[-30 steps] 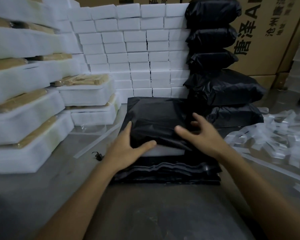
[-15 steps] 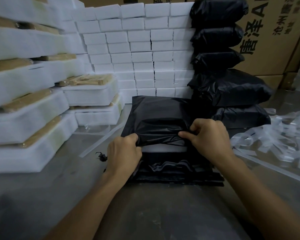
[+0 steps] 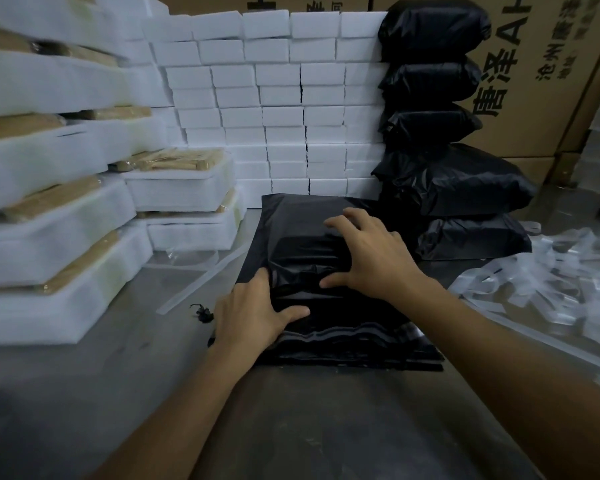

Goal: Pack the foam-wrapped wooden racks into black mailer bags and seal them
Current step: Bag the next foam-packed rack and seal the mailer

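From the head view, the filled mailer bag [image 3: 302,233] lies at frame centre on the stack of empty bags [image 3: 354,344], its flap folded over. My left hand [image 3: 253,313] presses the near edge flat; my right hand [image 3: 368,251] lies spread on top, gripping nothing. I should sweep outward along the seam (firm, even pressure) so the adhesive takes without wrinkles.

Contents of the black mailer bag [image 3: 302,220]: concealed by the plastic. Foam-wrapped racks [image 3: 49,209]: blurred, cut off at the left edge. Cardboard carton [image 3: 541,98]: printing truncated at the top. Clear strips [image 3: 551,282]: blurred.
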Action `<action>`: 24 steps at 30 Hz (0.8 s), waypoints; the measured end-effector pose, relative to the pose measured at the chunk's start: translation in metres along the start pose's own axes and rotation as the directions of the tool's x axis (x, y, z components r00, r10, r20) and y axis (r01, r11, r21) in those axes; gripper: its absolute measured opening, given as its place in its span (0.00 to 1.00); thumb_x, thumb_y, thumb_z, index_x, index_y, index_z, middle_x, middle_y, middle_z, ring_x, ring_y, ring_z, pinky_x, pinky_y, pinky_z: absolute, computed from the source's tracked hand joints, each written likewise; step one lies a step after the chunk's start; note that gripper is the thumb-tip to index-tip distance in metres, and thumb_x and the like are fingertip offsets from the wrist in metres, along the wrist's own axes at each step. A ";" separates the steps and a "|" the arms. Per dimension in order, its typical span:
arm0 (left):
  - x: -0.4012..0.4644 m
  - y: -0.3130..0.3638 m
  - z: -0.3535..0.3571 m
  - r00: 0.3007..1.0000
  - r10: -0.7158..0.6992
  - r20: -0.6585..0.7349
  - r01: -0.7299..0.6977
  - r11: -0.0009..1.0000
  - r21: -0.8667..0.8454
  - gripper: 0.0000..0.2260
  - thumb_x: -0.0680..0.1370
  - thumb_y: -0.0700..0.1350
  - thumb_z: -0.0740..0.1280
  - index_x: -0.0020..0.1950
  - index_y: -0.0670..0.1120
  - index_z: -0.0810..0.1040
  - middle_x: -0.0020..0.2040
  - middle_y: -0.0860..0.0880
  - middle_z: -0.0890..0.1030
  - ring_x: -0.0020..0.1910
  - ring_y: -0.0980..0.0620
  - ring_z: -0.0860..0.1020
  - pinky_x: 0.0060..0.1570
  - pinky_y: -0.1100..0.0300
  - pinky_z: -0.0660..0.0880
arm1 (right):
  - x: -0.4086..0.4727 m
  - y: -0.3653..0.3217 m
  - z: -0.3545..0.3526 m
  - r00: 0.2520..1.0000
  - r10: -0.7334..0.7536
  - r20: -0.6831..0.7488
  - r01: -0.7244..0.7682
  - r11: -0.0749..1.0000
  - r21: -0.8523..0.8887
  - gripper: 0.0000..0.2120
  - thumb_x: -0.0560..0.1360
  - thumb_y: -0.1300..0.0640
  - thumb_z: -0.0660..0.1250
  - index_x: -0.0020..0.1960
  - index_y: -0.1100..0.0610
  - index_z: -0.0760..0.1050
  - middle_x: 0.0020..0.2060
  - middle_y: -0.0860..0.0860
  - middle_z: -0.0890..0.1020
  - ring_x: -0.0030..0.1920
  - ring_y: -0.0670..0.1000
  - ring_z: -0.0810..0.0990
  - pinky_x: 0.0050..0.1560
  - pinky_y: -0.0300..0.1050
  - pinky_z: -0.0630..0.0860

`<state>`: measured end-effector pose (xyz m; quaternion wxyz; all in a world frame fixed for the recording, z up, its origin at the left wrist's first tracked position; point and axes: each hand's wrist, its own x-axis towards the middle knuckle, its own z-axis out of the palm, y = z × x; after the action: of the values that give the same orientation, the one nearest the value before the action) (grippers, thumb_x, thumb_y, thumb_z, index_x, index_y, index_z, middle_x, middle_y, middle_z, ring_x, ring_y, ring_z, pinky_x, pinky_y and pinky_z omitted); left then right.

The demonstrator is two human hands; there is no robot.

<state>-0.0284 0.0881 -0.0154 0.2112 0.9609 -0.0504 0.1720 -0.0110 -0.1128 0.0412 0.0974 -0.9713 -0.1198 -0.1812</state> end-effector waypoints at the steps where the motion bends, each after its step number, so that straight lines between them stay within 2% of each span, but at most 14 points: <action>1: -0.001 0.001 -0.001 1.000 0.006 0.005 -0.006 1.000 -0.004 0.26 0.66 0.69 0.71 0.50 0.51 0.71 0.41 0.54 0.79 0.44 0.49 0.79 0.36 0.56 0.71 | 0.001 0.000 0.004 0.999 0.016 -0.049 -0.018 0.999 -0.041 0.44 0.66 0.39 0.78 0.75 0.47 0.61 0.74 0.51 0.62 0.73 0.58 0.63 0.65 0.64 0.67; 3: -0.004 0.002 -0.001 1.000 0.008 -0.006 -0.008 1.000 -0.008 0.24 0.67 0.69 0.71 0.44 0.52 0.67 0.35 0.56 0.73 0.38 0.52 0.75 0.30 0.59 0.63 | 0.000 0.000 0.016 0.990 0.038 -0.136 -0.057 0.989 -0.140 0.38 0.70 0.42 0.76 0.73 0.50 0.63 0.70 0.52 0.66 0.69 0.58 0.67 0.64 0.60 0.67; 5: -0.006 0.001 0.001 0.999 0.013 -0.033 -0.014 1.000 -0.021 0.23 0.68 0.68 0.71 0.42 0.52 0.66 0.32 0.56 0.71 0.34 0.53 0.72 0.28 0.60 0.60 | -0.005 -0.001 0.030 0.988 0.041 -0.148 -0.067 0.982 -0.178 0.38 0.71 0.42 0.75 0.74 0.49 0.61 0.70 0.52 0.66 0.70 0.57 0.66 0.65 0.58 0.65; 9: -0.006 0.001 0.006 0.999 0.016 -0.037 -0.018 0.997 -0.073 0.22 0.70 0.64 0.72 0.38 0.52 0.64 0.30 0.55 0.71 0.33 0.52 0.73 0.29 0.58 0.62 | -0.003 -0.001 0.039 0.986 -0.040 -0.163 -0.004 0.965 -0.261 0.46 0.66 0.41 0.76 0.77 0.48 0.59 0.74 0.53 0.63 0.75 0.56 0.61 0.70 0.61 0.58; 13: -0.002 0.001 0.005 1.000 0.017 0.020 -0.015 0.996 -0.085 0.21 0.70 0.63 0.73 0.38 0.52 0.65 0.30 0.54 0.72 0.33 0.52 0.73 0.31 0.57 0.65 | 0.019 -0.002 0.034 0.993 -0.090 -0.079 0.058 0.938 -0.343 0.45 0.67 0.39 0.76 0.76 0.49 0.58 0.72 0.53 0.65 0.72 0.56 0.64 0.70 0.59 0.59; 16: 0.001 -0.001 0.004 0.998 -0.006 0.056 0.011 0.996 -0.088 0.21 0.69 0.65 0.73 0.40 0.53 0.66 0.32 0.54 0.75 0.34 0.53 0.76 0.33 0.57 0.67 | 0.033 -0.004 0.035 0.996 -0.078 -0.050 0.056 0.934 -0.354 0.45 0.67 0.41 0.77 0.75 0.50 0.58 0.72 0.54 0.64 0.72 0.58 0.64 0.69 0.59 0.62; 19: 0.001 -0.001 0.004 0.998 -0.012 0.069 0.018 0.997 -0.076 0.22 0.69 0.66 0.72 0.43 0.53 0.66 0.33 0.54 0.74 0.34 0.52 0.75 0.36 0.55 0.69 | 0.044 -0.007 0.040 0.998 -0.032 -0.060 0.007 0.927 -0.376 0.47 0.66 0.42 0.78 0.76 0.51 0.57 0.73 0.57 0.62 0.73 0.60 0.62 0.68 0.62 0.62; 24: 0.002 -0.001 0.003 0.998 -0.014 0.061 0.019 0.996 -0.083 0.24 0.68 0.66 0.72 0.49 0.54 0.63 0.46 0.55 0.72 0.45 0.52 0.74 0.49 0.51 0.74 | 0.058 -0.011 0.049 0.999 -0.009 -0.041 -0.007 0.924 -0.383 0.49 0.67 0.44 0.79 0.77 0.52 0.54 0.75 0.58 0.59 0.76 0.61 0.56 0.69 0.68 0.60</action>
<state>-0.0254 0.0877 -0.0180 0.2509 0.9564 -0.0561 0.1388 0.0548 -0.0789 0.0196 -0.0918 -0.9675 -0.0806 -0.2215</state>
